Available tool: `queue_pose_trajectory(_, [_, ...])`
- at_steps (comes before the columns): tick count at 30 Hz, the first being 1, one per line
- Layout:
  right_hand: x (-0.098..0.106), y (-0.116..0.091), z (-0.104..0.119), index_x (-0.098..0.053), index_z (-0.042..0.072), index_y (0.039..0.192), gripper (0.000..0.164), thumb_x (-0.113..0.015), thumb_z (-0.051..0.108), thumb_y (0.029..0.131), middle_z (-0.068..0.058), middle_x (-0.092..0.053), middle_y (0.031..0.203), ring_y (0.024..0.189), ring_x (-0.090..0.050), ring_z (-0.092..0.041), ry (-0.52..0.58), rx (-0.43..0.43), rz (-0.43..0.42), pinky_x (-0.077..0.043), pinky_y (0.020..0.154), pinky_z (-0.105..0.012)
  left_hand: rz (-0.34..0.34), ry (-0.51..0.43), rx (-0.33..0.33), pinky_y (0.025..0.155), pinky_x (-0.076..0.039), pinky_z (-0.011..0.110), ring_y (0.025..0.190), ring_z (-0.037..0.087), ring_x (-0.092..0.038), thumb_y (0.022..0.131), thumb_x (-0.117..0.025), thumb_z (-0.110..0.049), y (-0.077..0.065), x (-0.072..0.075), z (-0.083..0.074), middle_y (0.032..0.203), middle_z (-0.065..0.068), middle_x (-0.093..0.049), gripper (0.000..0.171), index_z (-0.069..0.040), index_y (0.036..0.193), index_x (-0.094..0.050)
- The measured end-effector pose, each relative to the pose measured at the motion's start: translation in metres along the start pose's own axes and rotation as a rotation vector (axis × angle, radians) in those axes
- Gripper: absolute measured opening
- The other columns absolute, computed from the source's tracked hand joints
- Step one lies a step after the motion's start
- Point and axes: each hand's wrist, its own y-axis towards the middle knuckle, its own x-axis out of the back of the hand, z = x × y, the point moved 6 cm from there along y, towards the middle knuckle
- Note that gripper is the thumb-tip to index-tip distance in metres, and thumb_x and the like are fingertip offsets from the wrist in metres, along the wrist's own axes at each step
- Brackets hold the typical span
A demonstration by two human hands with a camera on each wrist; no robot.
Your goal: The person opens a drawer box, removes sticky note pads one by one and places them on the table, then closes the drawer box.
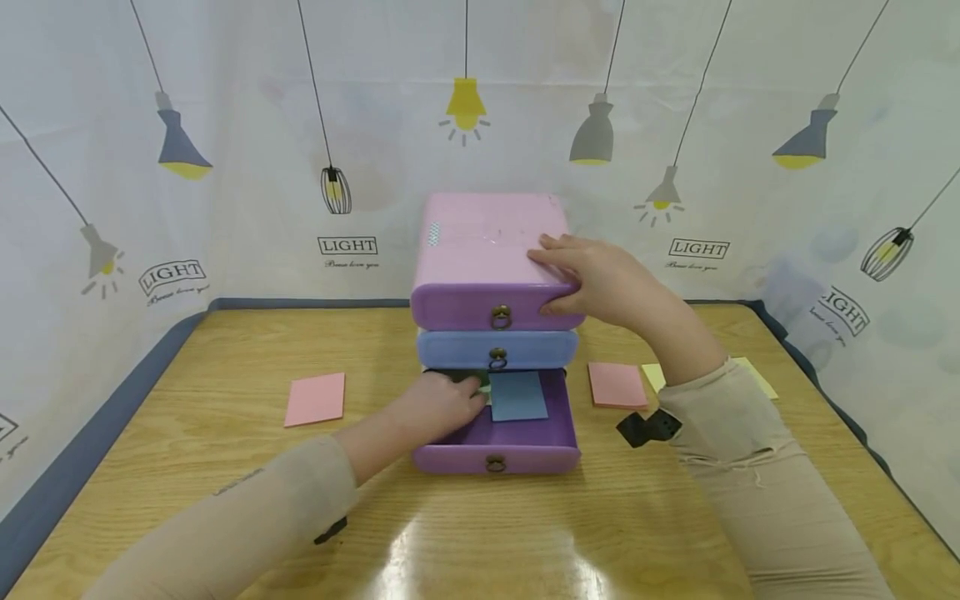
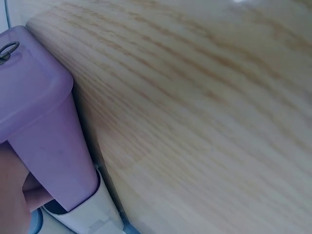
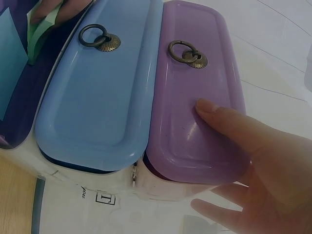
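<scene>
A small drawer cabinet (image 1: 487, 237) with a pink top stands mid-table in the head view. Its purple bottom drawer (image 1: 450, 460) is pulled out. Inside it, my left hand (image 1: 441, 408) pinches a green sticky note pad (image 3: 42, 30), seen best in the right wrist view. A blue sticky note pad (image 1: 519, 397) lies beside it in the same drawer. My right hand (image 1: 607, 279) rests on the cabinet's upper right corner, fingers spread over the top and thumb against the purple top drawer (image 3: 187, 92). The blue middle drawer (image 3: 102, 92) is pushed in.
Left of the cabinet lies a pink sticky note pad (image 1: 315, 399) on the wooden table (image 1: 247, 358). Another pink pad (image 1: 617, 385) sits to the right, with yellow notes (image 1: 756, 377) partly hidden behind my right forearm. A lamp-printed cloth (image 1: 405, 142) hangs behind.
</scene>
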Motion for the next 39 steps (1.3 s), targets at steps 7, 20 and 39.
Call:
queue_pose_trajectory(7, [0.000,-0.001,0.001,-0.047,0.012,0.145,0.079,-0.083,0.030,0.078,-0.011,-0.032,0.155,0.143,-0.025,-0.033,-0.008,0.007,-0.003,-0.022,0.115,-0.049,0.027,-0.013,-0.019,0.041,-0.042,0.029,0.053,0.014,-0.052,0.088,-0.063,-0.013,-0.004,0.010,0.003,0.093,0.001,-0.062,0.014,-0.014,0.100,-0.068])
queue_pose_trajectory(20, [0.000,0.000,-0.001,-0.047,0.012,0.146,0.078,-0.083,0.029,0.079,-0.011,-0.032,0.155,0.143,-0.026,-0.034,-0.010,0.002,0.002,-0.023,0.114,-0.050,-0.050,-0.052,0.009,0.049,-0.052,0.031,0.067,0.017,-0.063,0.088,-0.066,-0.011,-0.018,0.034,0.008,0.111,0.005,-0.068,0.026,-0.014,0.113,-0.072])
queue_pose_trajectory(39, [0.000,0.000,0.001,-0.046,0.012,0.146,0.077,-0.082,0.027,0.079,-0.011,-0.031,0.155,0.143,-0.024,-0.033,0.008,0.003,0.001,-0.022,0.115,-0.049,-0.307,-0.131,-0.013,0.065,-0.057,0.031,0.077,0.018,-0.068,0.098,-0.044,-0.002,-0.061,0.102,0.001,0.108,0.007,-0.070,0.031,-0.012,0.114,-0.069])
